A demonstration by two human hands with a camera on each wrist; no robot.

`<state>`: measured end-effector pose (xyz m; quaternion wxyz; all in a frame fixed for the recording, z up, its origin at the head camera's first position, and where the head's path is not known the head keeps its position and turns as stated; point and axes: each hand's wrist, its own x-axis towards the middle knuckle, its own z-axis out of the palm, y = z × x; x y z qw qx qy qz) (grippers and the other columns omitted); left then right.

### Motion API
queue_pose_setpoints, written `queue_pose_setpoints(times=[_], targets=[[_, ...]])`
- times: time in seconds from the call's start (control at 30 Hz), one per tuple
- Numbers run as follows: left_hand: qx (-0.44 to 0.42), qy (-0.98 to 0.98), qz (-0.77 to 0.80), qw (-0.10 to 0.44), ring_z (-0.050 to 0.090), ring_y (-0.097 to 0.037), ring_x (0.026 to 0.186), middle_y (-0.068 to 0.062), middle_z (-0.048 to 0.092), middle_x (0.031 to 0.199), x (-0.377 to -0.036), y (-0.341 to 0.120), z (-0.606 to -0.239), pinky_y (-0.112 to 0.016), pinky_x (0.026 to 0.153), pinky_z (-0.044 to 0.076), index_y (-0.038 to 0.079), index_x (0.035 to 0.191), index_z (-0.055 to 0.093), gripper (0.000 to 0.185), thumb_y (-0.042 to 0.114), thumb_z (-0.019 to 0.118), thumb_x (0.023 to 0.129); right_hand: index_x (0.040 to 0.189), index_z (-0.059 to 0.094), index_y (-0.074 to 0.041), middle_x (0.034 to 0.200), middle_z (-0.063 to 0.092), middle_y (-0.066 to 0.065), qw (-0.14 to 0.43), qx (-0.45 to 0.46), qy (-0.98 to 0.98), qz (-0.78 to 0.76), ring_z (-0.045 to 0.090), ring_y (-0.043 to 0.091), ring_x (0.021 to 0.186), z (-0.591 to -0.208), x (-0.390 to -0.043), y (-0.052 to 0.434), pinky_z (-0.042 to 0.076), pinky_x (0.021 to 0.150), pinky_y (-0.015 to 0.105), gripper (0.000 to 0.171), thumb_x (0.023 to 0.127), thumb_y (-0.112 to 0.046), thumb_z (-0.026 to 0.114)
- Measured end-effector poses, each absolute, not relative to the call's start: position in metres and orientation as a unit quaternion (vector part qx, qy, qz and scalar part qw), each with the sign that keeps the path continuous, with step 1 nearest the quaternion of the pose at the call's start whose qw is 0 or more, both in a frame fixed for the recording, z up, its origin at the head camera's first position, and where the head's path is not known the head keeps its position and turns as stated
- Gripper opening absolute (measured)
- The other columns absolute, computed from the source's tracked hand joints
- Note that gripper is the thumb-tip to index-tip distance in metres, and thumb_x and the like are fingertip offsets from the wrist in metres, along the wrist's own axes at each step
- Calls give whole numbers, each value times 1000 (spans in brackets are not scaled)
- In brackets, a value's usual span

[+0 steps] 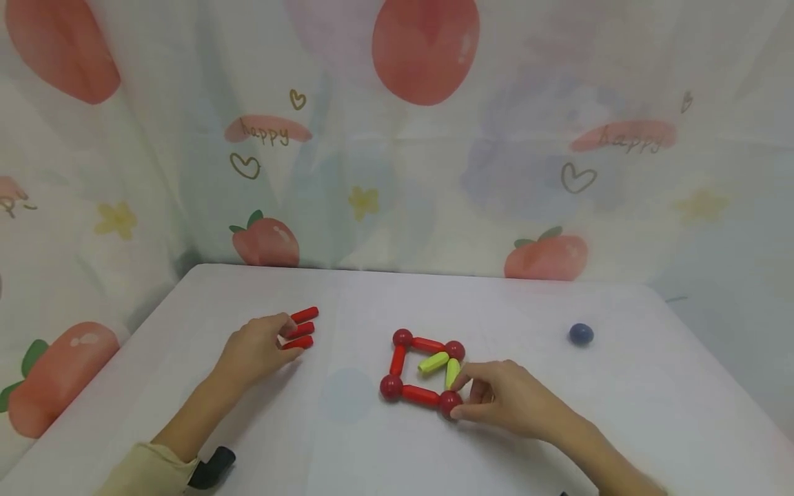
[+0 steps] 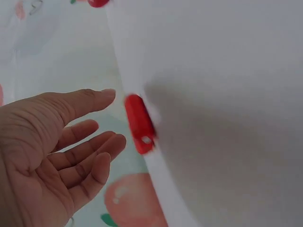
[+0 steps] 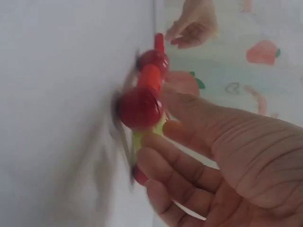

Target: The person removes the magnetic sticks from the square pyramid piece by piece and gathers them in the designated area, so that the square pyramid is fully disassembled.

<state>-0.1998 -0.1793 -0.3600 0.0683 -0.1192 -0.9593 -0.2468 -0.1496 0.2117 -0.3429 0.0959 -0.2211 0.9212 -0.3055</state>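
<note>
My left hand (image 1: 254,348) is beside three loose red rods (image 1: 300,330) on the left, its thumb and fingers apart. The left wrist view shows a red rod (image 2: 138,124) just past the fingertips, not gripped. To the right lies a square of dark red balls (image 1: 391,387) and red rods (image 1: 421,395). My right hand (image 1: 511,396) pinches the near right red ball (image 1: 449,404) between thumb and fingers. A yellow-green rod (image 1: 453,373) stands along the square's right side, partly behind the fingers. A second yellow-green rod (image 1: 433,363) slants inside it, by the far right ball.
A dark blue ball (image 1: 581,335) sits alone on the right of the white table (image 1: 347,455). A patterned curtain (image 1: 409,172) hangs behind and to the left. A black strap (image 1: 212,468) is at the left wrist.
</note>
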Motion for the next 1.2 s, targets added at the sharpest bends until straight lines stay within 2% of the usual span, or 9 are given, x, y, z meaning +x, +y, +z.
queue_pose_setpoints(times=[0.1,0.23,0.4,0.5,0.67,0.87,1.07,1.2], targets=[[-156,-950,-256,92,67,-18,78,-6,74,90,-195,-160,-355,-35,69,56,5,101,70,27,14,86,81,105,73,-18,72,61,-14,36,-221,930,-291,55,7,66,-340,-157,219,49,60,22,23,87,-28,83],[-189,-936,-289,70,67,-15,78,-7,75,95,-191,-119,-348,-27,66,56,7,104,72,29,19,87,82,113,73,-15,87,68,-8,-43,-208,941,-262,61,10,77,-344,-170,223,53,67,24,25,89,-16,80],[-238,-922,-306,7,63,-11,75,-5,74,98,-190,-67,-344,-19,61,51,9,109,71,32,23,85,84,129,68,-12,117,69,6,-29,-223,942,-251,67,20,96,-352,-181,221,58,77,31,39,91,-7,75],[-254,-920,-299,-19,60,-10,75,-3,73,98,-192,-45,-346,-19,61,51,11,109,70,33,25,85,84,133,66,-11,117,68,5,-14,-243,937,-250,66,21,98,-356,-186,218,59,81,34,43,92,-3,74],[-250,-926,-280,-43,58,-9,78,2,72,94,-196,-25,-354,-19,63,50,13,109,71,35,27,87,82,129,67,-6,110,71,3,-20,-277,928,-248,66,20,96,-359,-191,215,58,83,35,40,90,1,73],[-255,-929,-262,-62,59,-7,78,6,70,88,-199,-18,-361,-20,64,49,15,106,72,33,26,89,79,125,70,-7,107,73,-1,5,-279,925,-260,66,14,92,-358,-190,215,57,82,33,34,91,-4,75],[-264,-929,-257,-42,57,-7,75,6,69,87,-199,-20,-365,-19,62,47,13,105,74,26,19,86,83,121,71,-10,100,72,-6,23,-265,926,-266,64,10,89,-356,-185,210,55,80,31,29,92,-10,75],[-276,-905,-324,-29,57,-7,73,7,68,85,-201,-26,-369,-19,61,49,13,104,73,22,17,84,85,119,71,-12,97,72,-7,27,-259,927,-271,63,8,85,-358,-181,209,53,77,29,27,92,-12,76]])
